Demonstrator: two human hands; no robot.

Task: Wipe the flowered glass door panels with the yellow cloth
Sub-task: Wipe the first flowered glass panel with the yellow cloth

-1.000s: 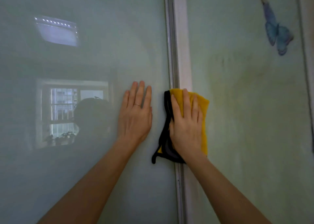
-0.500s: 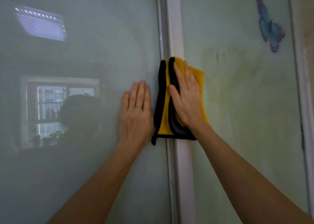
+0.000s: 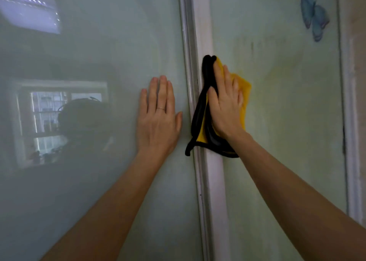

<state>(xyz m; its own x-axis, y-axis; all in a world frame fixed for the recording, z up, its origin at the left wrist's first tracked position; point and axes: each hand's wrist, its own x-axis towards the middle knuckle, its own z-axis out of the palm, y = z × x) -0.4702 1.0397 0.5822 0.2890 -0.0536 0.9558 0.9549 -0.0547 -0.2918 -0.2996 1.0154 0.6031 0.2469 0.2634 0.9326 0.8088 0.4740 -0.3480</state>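
Two pale green frosted glass door panels fill the view, the left panel (image 3: 89, 48) and the right panel (image 3: 287, 106), split by a white upright frame (image 3: 202, 33). My right hand (image 3: 225, 104) presses the yellow cloth (image 3: 244, 94), black-edged and folded, flat against the frame and the right panel's left edge, fingers straight. My left hand (image 3: 158, 118) lies flat on the left panel just left of the frame, fingers straight and together, a ring on one finger. Part of the cloth is hidden under my right hand.
A blue butterfly decal (image 3: 314, 17) sits high on the right panel. Another white frame edge (image 3: 351, 122) runs down the far right. The left panel reflects a window (image 3: 59, 120), a ceiling light (image 3: 29, 15) and a person's dark outline.
My right hand slid the cloth upward along the frame, then slightly to the right and back down a little. The left hand stayed flat on the left panel.
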